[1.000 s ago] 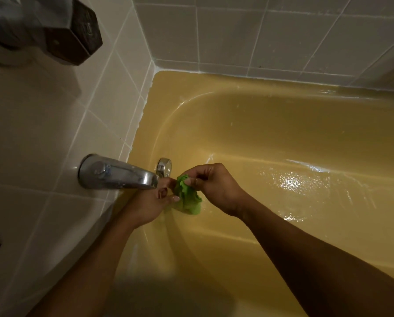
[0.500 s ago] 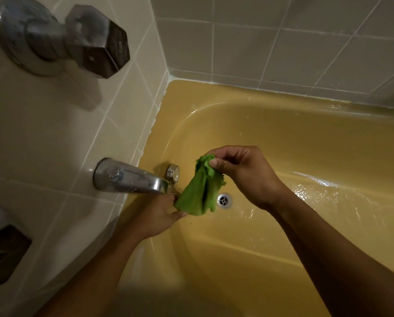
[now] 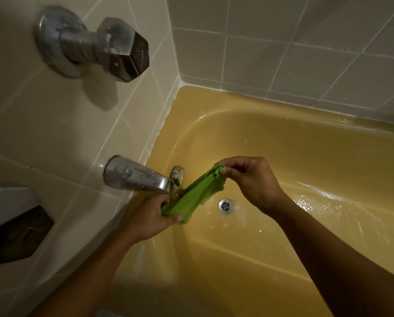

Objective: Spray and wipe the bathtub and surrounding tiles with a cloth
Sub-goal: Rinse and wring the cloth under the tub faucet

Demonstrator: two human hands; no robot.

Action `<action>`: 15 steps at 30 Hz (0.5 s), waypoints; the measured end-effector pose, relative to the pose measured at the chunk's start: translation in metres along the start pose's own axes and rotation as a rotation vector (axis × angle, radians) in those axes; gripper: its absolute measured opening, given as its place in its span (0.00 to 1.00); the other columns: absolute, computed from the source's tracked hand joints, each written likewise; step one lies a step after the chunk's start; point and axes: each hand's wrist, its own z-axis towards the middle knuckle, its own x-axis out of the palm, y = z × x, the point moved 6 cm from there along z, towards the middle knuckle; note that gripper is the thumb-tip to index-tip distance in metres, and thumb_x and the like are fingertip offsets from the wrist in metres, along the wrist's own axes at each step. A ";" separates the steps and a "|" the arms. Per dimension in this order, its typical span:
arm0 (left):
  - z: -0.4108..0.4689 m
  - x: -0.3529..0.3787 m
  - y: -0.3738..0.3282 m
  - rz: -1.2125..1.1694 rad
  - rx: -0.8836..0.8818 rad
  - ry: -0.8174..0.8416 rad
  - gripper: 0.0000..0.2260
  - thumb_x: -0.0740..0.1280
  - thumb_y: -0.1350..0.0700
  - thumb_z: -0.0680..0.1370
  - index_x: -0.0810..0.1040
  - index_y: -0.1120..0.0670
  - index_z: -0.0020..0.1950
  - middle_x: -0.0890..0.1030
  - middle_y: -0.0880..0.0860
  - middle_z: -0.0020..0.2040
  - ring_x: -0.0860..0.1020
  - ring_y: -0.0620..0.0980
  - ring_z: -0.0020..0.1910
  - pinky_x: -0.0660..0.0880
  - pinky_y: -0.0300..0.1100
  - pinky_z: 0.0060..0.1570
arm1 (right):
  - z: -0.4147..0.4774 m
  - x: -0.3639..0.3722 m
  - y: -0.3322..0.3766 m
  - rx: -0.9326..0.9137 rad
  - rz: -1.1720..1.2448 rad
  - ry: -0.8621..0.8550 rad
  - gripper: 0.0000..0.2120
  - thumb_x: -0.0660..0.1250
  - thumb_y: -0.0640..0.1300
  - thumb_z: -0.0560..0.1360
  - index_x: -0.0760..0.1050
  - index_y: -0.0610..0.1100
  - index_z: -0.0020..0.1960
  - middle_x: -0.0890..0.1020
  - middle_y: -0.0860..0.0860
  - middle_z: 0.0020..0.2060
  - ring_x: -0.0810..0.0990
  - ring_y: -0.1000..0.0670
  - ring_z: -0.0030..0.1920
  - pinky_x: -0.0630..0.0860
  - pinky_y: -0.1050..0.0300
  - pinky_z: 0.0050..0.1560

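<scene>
A green cloth [image 3: 197, 192] is stretched between both hands above the yellow bathtub [image 3: 283, 143], just under the chrome spout [image 3: 134, 177]. My left hand [image 3: 152, 218] grips its lower end beside the spout's mouth. My right hand [image 3: 251, 179] pinches the upper end between thumb and fingers. The tub floor is wet and shiny around the drain [image 3: 225, 205]. White tiles [image 3: 283, 42] line the walls behind and to the left.
A chrome faucet handle [image 3: 113, 49] juts from the left wall above the spout, and a second handle [image 3: 15, 232] shows at the left edge. A small round chrome overflow knob [image 3: 178, 174] sits on the tub's end wall behind the spout.
The bunched cloth has been pulled out into a long strip. My right hand rose and moved right with the top end; my left hand took hold of the bottom end.
</scene>
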 end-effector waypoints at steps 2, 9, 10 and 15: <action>-0.002 -0.003 -0.003 -0.028 0.012 0.053 0.17 0.77 0.55 0.75 0.78 0.43 0.61 0.82 0.40 0.52 0.80 0.38 0.51 0.77 0.36 0.50 | 0.000 0.001 0.000 0.005 0.028 -0.023 0.07 0.71 0.34 0.76 0.86 0.41 0.51 0.88 0.51 0.47 0.86 0.52 0.50 0.81 0.53 0.59; -0.002 -0.017 -0.010 -0.147 0.032 -0.105 0.18 0.82 0.57 0.69 0.82 0.46 0.55 0.86 0.44 0.51 0.83 0.41 0.53 0.80 0.42 0.55 | 0.002 0.005 0.007 0.035 0.145 -0.085 0.07 0.72 0.33 0.75 0.86 0.41 0.50 0.88 0.49 0.47 0.86 0.49 0.50 0.82 0.47 0.59; -0.002 -0.016 -0.009 -0.185 0.021 -0.127 0.19 0.82 0.59 0.69 0.82 0.48 0.56 0.87 0.45 0.51 0.84 0.42 0.52 0.81 0.44 0.55 | 0.004 0.004 0.008 0.032 0.143 -0.088 0.07 0.72 0.33 0.76 0.86 0.41 0.50 0.88 0.49 0.47 0.86 0.49 0.50 0.81 0.47 0.59; 0.000 -0.008 -0.015 -0.265 0.010 -0.184 0.16 0.76 0.66 0.74 0.81 0.60 0.61 0.83 0.41 0.49 0.80 0.28 0.45 0.75 0.24 0.46 | 0.008 0.003 0.015 0.004 0.113 -0.095 0.07 0.72 0.34 0.76 0.86 0.43 0.49 0.88 0.50 0.46 0.86 0.48 0.50 0.81 0.44 0.58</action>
